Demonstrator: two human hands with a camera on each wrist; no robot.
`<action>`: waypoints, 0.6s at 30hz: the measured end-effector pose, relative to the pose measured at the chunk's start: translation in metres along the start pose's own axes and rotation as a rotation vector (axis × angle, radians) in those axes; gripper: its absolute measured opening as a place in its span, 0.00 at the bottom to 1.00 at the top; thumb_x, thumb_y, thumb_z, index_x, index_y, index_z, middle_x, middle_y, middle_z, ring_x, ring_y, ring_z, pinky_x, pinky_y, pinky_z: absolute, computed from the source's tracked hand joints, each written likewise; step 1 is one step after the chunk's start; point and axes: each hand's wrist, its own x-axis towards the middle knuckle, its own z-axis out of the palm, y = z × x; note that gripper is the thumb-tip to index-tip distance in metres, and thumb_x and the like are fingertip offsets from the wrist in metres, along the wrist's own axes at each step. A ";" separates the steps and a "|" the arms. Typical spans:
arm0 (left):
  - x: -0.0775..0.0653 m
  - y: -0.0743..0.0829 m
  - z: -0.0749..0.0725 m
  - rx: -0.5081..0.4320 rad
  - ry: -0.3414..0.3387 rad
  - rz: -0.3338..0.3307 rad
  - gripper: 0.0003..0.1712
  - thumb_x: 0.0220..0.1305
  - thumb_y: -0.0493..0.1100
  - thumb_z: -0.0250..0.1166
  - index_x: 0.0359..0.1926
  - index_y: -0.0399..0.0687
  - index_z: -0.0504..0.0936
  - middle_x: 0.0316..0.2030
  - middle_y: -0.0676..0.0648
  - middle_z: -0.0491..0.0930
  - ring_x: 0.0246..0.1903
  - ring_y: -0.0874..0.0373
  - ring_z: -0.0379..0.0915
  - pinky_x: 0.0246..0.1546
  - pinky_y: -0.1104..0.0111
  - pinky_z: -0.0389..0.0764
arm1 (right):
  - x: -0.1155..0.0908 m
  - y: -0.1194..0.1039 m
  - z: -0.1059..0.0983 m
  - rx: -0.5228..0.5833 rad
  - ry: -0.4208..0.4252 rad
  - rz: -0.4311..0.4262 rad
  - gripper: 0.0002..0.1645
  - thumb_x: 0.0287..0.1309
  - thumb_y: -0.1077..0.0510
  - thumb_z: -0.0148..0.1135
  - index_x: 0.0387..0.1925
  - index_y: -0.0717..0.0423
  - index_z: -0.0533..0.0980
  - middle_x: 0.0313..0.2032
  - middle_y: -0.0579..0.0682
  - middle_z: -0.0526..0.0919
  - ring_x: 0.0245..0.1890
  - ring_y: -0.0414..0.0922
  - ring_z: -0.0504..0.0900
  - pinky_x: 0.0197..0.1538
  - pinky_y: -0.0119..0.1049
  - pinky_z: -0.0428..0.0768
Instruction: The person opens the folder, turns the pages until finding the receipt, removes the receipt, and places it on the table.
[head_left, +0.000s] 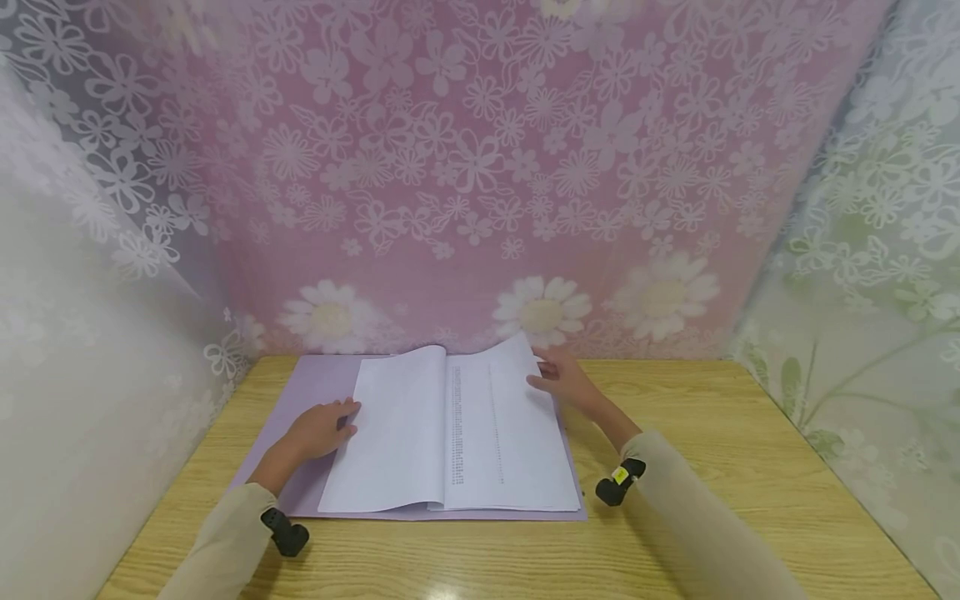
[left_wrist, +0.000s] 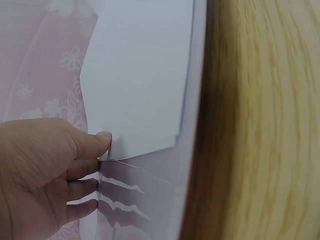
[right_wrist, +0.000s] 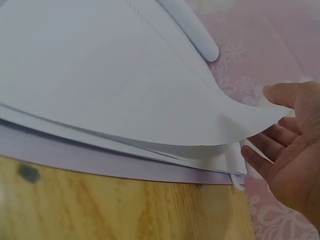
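A lilac folder (head_left: 307, 492) lies spread on the table with white sheets on it, opened like a book. My right hand (head_left: 566, 382) holds the far right corner of the top right page (head_left: 517, 433), which curls up off the stack. In the right wrist view that lifted page (right_wrist: 150, 90) runs to a point between the thumb and fingers of my hand (right_wrist: 295, 145). At the outer edge of the left page (head_left: 390, 433), my left hand (head_left: 318, 429) rests. The left wrist view has its thumb (left_wrist: 102, 142) on the paper's edge and the other fingers over the folder.
The wooden table (head_left: 720, 467) extends to both sides and in front of the folder. Right behind it hangs a pink flowered curtain (head_left: 480, 208), with pale flowered sheets (head_left: 885, 333) at the sides. Each wrist bears a small black camera (head_left: 285, 533).
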 end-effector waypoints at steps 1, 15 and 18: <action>0.000 0.000 0.000 -0.001 0.001 -0.001 0.28 0.72 0.43 0.61 0.69 0.35 0.73 0.67 0.27 0.71 0.67 0.28 0.67 0.66 0.39 0.70 | -0.003 -0.001 0.000 -0.003 -0.002 0.003 0.43 0.68 0.57 0.65 0.77 0.64 0.57 0.77 0.66 0.59 0.74 0.67 0.63 0.72 0.59 0.68; -0.001 0.002 -0.002 -0.010 -0.014 -0.022 0.29 0.72 0.43 0.61 0.69 0.35 0.72 0.68 0.27 0.69 0.68 0.27 0.65 0.67 0.39 0.68 | -0.042 -0.016 0.007 0.106 -0.113 0.071 0.34 0.77 0.49 0.52 0.78 0.52 0.60 0.78 0.59 0.60 0.75 0.61 0.64 0.72 0.57 0.69; 0.000 0.001 0.000 -0.006 -0.013 -0.019 0.29 0.72 0.43 0.61 0.70 0.35 0.72 0.68 0.27 0.70 0.68 0.28 0.65 0.67 0.39 0.68 | -0.047 -0.016 0.007 0.151 -0.137 0.085 0.34 0.78 0.47 0.51 0.79 0.49 0.59 0.79 0.57 0.58 0.76 0.60 0.63 0.73 0.57 0.68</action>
